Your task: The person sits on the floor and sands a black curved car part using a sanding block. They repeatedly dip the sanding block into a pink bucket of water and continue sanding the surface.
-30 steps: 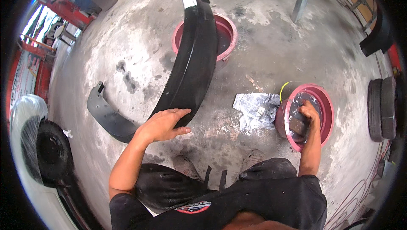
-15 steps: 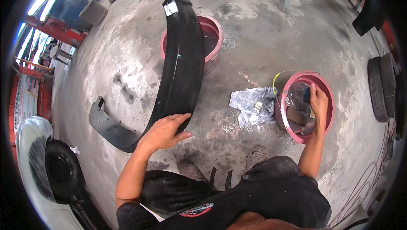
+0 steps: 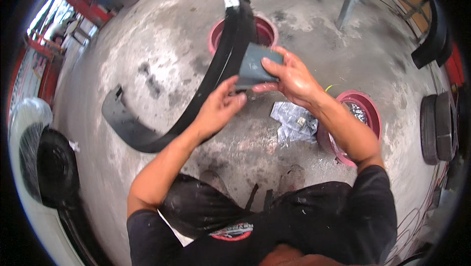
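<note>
Concrete floor [image 3: 176, 30] fills the background. Head view: just above frame centre I log a gray sheet [image 3: 256, 64], gripped by the right hand [image 3: 294, 79], fingers closed on it. Left hand [image 3: 217, 106]: fingers half open at the sheet's lower-left edge; contact, I cannot tell. Black curved panel [image 3: 236, 30] passes behind.

Curved panel [image 3: 227, 60] and crumpled sheet [image 3: 293, 123] flank passable floor [image 3: 252, 125].

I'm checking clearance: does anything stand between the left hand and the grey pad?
Nothing visible does: the left hand is at the lower-left corner of the grey pad, and the right hand grips its right side.
</note>
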The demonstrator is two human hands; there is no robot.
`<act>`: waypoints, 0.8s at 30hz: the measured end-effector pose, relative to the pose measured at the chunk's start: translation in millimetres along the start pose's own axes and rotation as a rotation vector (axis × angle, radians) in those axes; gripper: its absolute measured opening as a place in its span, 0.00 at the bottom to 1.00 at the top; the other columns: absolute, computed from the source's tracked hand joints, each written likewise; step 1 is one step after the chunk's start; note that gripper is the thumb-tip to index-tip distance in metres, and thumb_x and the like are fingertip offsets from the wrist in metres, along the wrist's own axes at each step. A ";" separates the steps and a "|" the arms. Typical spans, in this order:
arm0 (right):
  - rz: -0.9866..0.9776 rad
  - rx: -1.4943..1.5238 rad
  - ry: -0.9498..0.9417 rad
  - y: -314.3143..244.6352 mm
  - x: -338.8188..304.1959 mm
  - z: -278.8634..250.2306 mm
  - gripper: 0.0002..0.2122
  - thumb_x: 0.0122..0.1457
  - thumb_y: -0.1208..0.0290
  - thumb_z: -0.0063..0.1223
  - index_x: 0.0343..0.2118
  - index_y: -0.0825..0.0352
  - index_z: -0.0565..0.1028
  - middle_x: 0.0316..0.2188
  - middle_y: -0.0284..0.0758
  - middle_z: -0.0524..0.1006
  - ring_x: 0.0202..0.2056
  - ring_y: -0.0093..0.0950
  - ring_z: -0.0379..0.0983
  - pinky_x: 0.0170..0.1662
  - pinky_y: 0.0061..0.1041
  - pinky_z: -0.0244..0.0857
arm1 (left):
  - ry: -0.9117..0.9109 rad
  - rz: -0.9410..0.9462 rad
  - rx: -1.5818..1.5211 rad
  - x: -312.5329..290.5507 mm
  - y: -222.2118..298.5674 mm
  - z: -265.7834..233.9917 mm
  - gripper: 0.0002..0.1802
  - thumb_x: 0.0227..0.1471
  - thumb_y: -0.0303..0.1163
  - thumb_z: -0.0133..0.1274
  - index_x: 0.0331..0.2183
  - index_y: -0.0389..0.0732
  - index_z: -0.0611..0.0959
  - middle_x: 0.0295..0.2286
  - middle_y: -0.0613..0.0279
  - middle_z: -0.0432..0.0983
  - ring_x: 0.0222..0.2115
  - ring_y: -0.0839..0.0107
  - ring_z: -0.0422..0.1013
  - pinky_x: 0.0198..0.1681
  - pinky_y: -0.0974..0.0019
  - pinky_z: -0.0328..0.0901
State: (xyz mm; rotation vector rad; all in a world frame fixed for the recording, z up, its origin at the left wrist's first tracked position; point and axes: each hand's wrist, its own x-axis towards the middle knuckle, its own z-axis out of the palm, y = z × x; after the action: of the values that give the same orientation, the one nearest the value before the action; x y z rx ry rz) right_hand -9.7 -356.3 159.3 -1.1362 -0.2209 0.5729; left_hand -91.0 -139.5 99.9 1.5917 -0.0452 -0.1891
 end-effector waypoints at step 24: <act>-0.196 -0.491 -0.211 93.0 -15.3 8.6 0.09 0.65 0.74 0.57 0.47 0.68 0.73 0.38 0.28 0.79 0.39 0.16 0.73 0.44 0.23 0.69 | 0.056 -0.126 -0.022 -15.0 -8.2 -56.9 0.15 0.69 0.39 0.49 0.50 0.39 0.76 0.42 0.65 0.78 0.42 0.77 0.75 0.51 0.69 0.70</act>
State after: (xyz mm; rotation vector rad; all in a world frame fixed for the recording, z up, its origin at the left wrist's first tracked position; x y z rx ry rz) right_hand -55.9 -330.1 80.9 -1.5059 -0.6757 0.4748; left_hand -98.0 -80.8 94.2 1.5777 0.1002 -0.2419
